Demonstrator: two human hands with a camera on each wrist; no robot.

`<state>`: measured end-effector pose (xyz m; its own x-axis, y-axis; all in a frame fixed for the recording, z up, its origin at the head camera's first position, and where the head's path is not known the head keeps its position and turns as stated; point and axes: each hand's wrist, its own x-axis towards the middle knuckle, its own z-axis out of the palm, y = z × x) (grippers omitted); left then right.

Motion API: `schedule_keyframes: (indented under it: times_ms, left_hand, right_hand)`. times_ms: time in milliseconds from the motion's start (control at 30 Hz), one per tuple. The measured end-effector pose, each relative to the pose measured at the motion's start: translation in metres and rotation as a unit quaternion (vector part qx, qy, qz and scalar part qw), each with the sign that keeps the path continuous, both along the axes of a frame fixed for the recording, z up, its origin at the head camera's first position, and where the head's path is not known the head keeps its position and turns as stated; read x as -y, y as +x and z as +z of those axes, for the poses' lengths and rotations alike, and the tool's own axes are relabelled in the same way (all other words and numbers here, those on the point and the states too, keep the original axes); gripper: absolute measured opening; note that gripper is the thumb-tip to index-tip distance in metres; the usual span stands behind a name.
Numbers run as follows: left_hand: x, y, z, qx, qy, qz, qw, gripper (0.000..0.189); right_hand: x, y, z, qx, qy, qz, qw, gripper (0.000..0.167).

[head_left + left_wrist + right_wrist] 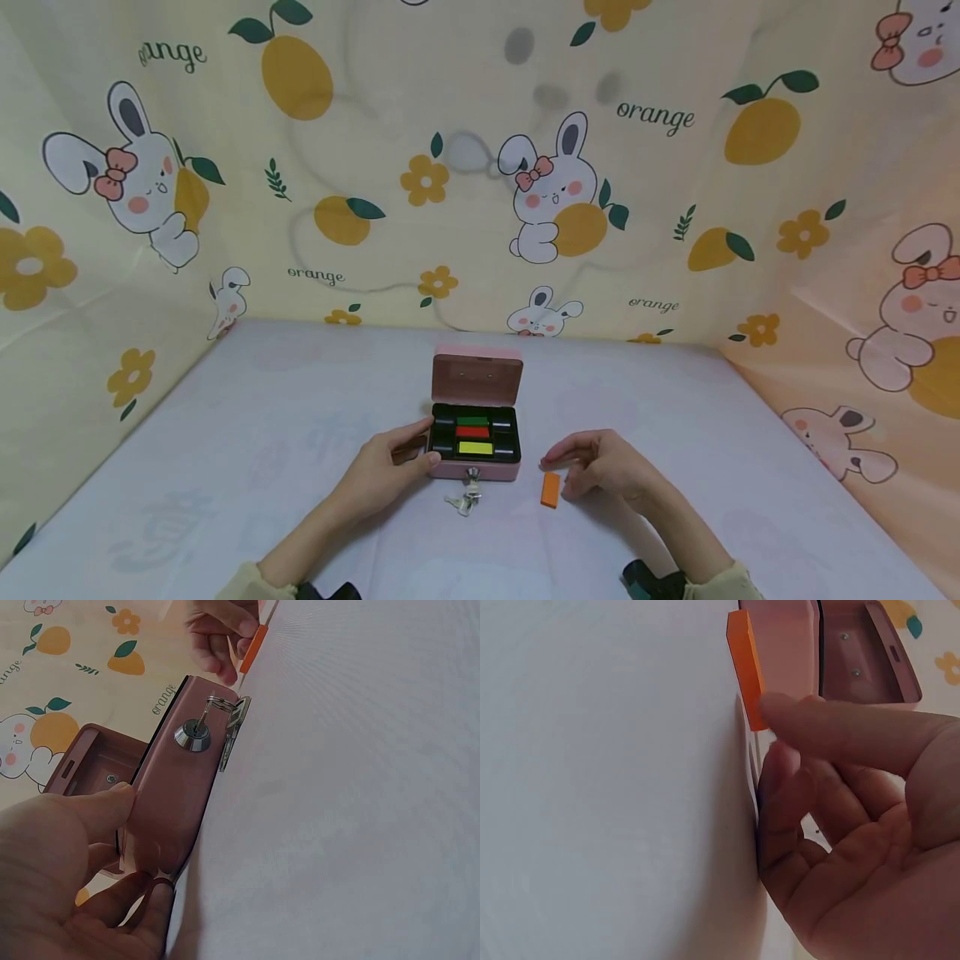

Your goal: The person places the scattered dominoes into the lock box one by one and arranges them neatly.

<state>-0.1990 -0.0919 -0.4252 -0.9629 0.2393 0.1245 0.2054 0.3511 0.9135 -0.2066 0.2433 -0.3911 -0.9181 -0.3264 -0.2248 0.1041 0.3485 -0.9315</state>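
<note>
A pink metal cash box (476,470) stands on the table with its lid (477,379) raised. Its black tray (504,437) has a green block (472,422), a red block (472,432) and a yellow block (476,448) lying in the middle column. My left hand (386,471) grips the box's left side, thumb at the front corner. Keys (234,727) hang from the lock (193,736) at the front. To the right of the box an orange block (551,490) lies on the table. Close beside it is my right hand (603,468), fingers loosely bent; whether the thumb touches it I cannot tell.
White cloth covers the table (300,400). A curtain (480,275) printed with rabbits and oranges hangs behind and along both sides. Dark wrist straps show at both wrists near the lower edge of the head view.
</note>
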Motion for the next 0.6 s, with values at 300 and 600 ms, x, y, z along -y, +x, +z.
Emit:
schedule_keyframes:
  times_ms: [300,600]
  left_hand:
    - [-0.0001,0.0001,-0.0002,-0.002,0.009,-0.007,0.9999,0.061]
    - [0.0005,-0.0003,-0.0003,-0.002,0.006,-0.005,1.0000,0.061]
  right_hand:
    - [0.0000,-0.0011,-0.0015,-0.011,0.041,0.006,0.9991,0.028]
    - [-0.0013,-0.0009,-0.0001,-0.014,0.045,0.043,0.9979,0.028]
